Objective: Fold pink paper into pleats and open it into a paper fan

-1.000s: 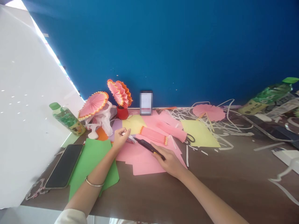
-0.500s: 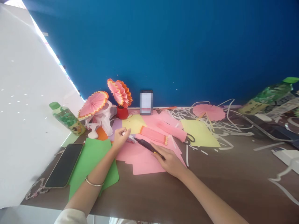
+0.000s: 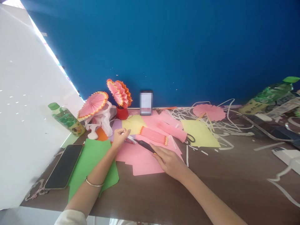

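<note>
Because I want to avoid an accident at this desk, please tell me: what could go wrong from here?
The black tool in the right hand points toward the left hand, so a slip might poke it. The pink paper strip with orange and yellow ends lies close by and could get creased.

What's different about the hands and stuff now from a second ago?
The right hand seems to have shifted slightly on the black tool: the tool's back end, visible before, is now hidden. The tool wasn't let go. The left hand stayed closed; the green paper and red pot stayed put.
</note>
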Tool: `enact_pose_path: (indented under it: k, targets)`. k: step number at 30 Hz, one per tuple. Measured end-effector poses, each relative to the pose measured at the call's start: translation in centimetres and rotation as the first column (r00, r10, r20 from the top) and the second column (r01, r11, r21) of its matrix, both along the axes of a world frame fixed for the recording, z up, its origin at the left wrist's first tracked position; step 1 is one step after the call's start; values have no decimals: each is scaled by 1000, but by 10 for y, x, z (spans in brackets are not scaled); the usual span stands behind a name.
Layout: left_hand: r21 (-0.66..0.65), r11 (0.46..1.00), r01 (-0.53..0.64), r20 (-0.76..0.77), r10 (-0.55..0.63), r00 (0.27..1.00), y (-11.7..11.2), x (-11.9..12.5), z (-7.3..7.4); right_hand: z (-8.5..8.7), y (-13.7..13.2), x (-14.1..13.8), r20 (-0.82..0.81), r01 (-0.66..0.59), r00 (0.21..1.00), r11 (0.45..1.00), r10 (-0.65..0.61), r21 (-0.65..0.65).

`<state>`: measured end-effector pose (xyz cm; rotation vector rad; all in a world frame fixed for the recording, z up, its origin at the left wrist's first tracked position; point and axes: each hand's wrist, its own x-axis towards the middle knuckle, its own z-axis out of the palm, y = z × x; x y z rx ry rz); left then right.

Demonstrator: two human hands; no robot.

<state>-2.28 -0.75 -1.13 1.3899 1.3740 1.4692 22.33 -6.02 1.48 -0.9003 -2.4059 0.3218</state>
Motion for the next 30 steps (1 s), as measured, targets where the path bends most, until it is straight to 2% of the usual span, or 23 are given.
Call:
enact_pose_path:
  k: [10,16,21,24,27,30]
  targets:
    - [-31,999,-8,127,12,992,4,-1,-2,0,0,-1,10,1,1000,1000,-1,5]
    - [-115,993,9,276,23,961,8,-3,-4,0,0,0,16,4,1000,1000,-4,7]
    - [-149,988,27,309,21,951,5,0,-1,-1,0,-1,1,6,1000,1000,-6,-2]
    - [-126,992,18,247,14,969,0,3,2,-2,0,-1,-3,8,1000,1000,-8,-3]
    - [9,997,-70,47,70,996,-5,7,8,-3,0,-1,-12,20,1000,1000,-19,14]
    - [66,995,-72,-90,78,993,-9,10,12,-2,0,-1,-14,39,999,999,-39,30]
